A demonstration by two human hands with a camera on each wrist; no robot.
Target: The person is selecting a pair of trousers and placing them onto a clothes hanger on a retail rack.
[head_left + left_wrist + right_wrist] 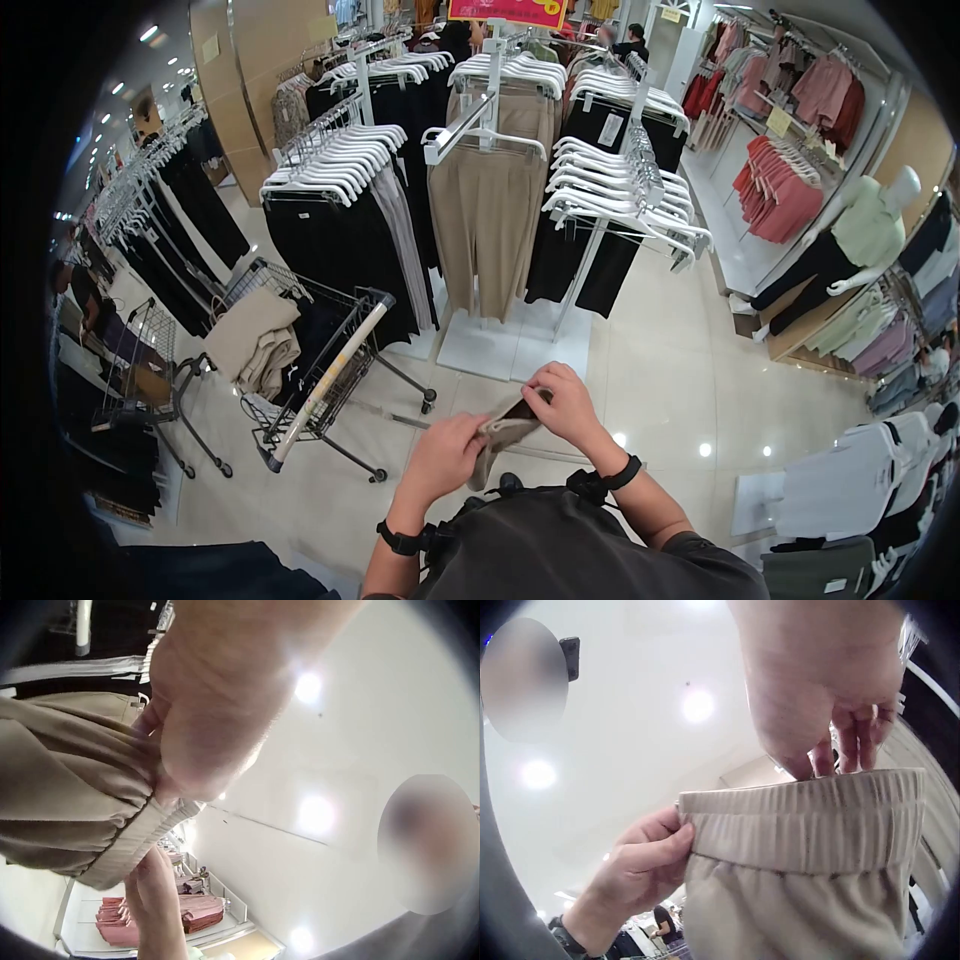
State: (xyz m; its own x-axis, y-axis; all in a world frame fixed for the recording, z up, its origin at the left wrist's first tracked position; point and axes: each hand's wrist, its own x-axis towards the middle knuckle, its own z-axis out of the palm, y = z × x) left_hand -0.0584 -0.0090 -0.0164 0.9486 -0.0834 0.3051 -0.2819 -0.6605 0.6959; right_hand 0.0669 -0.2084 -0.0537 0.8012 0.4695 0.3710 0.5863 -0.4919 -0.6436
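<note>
A pair of beige trousers point(503, 432) with a gathered elastic waistband point(802, 838) is held up in front of the person's body, its waist opening upward. My left hand point(448, 455) pinches one end of the waistband, thumb on the outer face in the right wrist view. At the other end my right hand point(562, 402) grips the top edge, its fingertips right at the rim. The waistband stretches between both hands, and the legs hang down, mostly hidden in the head view. Similar beige trousers point(487, 215) hang on the rack straight ahead.
A shopping cart point(335, 375) stands at front left, holding folded beige garments point(255, 340) and dark clothes. White hangers point(625, 185) and black trousers point(335, 250) fill the racks ahead. To the right are a mannequin point(850, 240) and pink clothes point(775, 190).
</note>
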